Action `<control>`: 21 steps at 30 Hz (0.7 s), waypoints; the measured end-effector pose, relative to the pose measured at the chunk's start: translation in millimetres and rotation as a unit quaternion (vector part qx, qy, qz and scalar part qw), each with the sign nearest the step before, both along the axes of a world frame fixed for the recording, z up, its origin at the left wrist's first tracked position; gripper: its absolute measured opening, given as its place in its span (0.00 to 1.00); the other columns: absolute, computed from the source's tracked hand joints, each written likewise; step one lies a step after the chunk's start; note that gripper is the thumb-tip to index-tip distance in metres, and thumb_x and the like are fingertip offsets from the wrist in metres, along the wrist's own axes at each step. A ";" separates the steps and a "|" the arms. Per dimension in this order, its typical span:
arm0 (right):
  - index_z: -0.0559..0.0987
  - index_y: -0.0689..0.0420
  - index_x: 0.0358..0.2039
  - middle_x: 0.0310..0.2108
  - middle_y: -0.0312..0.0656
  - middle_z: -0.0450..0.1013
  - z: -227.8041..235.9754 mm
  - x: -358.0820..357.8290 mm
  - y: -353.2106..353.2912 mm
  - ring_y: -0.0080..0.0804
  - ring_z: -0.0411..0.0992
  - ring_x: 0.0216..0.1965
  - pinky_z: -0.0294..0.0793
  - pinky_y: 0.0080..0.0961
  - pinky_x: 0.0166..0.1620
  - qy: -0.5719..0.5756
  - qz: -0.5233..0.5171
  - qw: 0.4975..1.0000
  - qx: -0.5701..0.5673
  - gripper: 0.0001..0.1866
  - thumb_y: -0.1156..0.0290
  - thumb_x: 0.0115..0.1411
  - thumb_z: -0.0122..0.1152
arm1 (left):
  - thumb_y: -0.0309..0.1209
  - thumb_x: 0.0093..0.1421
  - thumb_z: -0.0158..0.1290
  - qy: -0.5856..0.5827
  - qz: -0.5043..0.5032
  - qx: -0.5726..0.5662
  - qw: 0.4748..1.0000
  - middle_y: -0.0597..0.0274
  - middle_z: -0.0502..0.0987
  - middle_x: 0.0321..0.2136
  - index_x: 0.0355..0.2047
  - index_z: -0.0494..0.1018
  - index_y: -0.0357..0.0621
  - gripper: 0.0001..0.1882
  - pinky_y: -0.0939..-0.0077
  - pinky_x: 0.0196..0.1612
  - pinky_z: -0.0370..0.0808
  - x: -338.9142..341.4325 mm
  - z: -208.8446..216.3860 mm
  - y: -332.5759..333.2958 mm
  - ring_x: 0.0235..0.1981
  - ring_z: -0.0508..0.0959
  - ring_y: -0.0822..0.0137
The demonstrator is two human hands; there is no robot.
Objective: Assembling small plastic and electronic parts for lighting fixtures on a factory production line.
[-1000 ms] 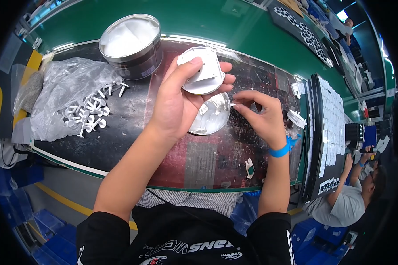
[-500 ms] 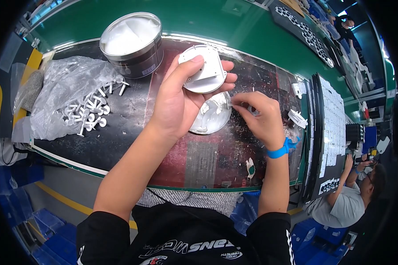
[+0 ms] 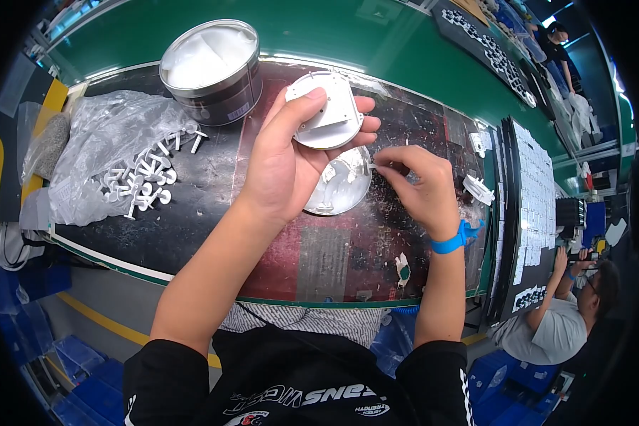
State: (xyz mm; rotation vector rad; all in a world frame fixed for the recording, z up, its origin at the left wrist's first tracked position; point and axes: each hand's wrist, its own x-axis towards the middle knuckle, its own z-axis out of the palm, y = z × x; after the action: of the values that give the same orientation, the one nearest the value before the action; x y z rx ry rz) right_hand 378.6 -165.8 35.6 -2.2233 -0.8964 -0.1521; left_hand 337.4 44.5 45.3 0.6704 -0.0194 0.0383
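Note:
My left hand is closed round a white round plastic housing, thumb on its face and fingers behind it. Small holes and pegs show on the housing. Just right of it and lower, my right hand pinches with thumb and forefinger. A small pale tip sticks out of that pinch; its kind is too small to make out. Between the hands, on the bench, lies a round shallow dish smeared with white paste, partly hidden by my left hand. A blue band circles my right wrist.
Left on the bench, several white mushroom-shaped plastic pieces spill from a clear bag. A large tin of white material stands behind. White parts lie at right beside stacked dark trays. A co-worker works beyond.
My right hand has shifted very slightly to the right, its pinch kept. My left hand and the housing have hardly moved. A distant person has moved at the far upper right.

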 end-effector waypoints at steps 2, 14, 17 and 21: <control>0.81 0.60 0.36 0.32 0.46 0.79 0.0 0.3 -0.2 0.40 0.79 0.34 0.78 0.29 0.37 0.017 -0.001 1.000 0.006 0.11 0.82 0.51 0.66 | 0.38 0.66 0.44 -0.002 0.000 -0.001 1.000 0.35 0.74 0.49 0.53 0.66 0.27 0.24 0.58 0.54 0.75 0.0 0.2 0.0 0.48 0.78 0.49; 0.80 0.60 0.40 0.32 0.46 0.78 -1.1 3.9 -5.6 0.37 0.78 0.32 0.76 0.27 0.35 0.067 0.000 0.998 -0.008 0.13 0.82 0.52 0.65 | 0.34 0.67 0.46 -0.003 -0.003 -0.051 0.999 0.38 0.76 0.45 0.51 0.63 0.35 0.18 0.56 0.49 0.79 1.4 -1.6 -0.1 0.43 0.80 0.50; 0.80 0.59 0.41 0.31 0.45 0.77 -0.2 5.0 -7.3 0.37 0.76 0.30 0.75 0.28 0.34 0.080 0.003 0.997 -0.014 0.14 0.82 0.52 0.64 | 0.34 0.67 0.46 -0.005 -0.001 -0.047 0.999 0.37 0.76 0.45 0.51 0.63 0.35 0.18 0.56 0.49 0.79 1.3 -1.5 -0.1 0.43 0.80 0.50; 0.80 0.59 0.42 0.30 0.45 0.76 -1.9 6.2 -9.4 0.36 0.75 0.29 0.75 0.28 0.33 0.084 0.006 0.996 -0.005 0.15 0.82 0.52 0.64 | 0.34 0.67 0.46 -0.004 0.001 -0.044 0.999 0.37 0.76 0.45 0.51 0.63 0.35 0.18 0.56 0.49 0.79 1.2 -1.3 -0.4 0.43 0.80 0.50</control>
State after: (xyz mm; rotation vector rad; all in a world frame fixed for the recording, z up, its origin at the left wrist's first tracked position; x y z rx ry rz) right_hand 384.8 -175.1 33.7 -2.2026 -0.8207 0.0457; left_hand 338.7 44.1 44.0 0.5831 -0.0237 0.0433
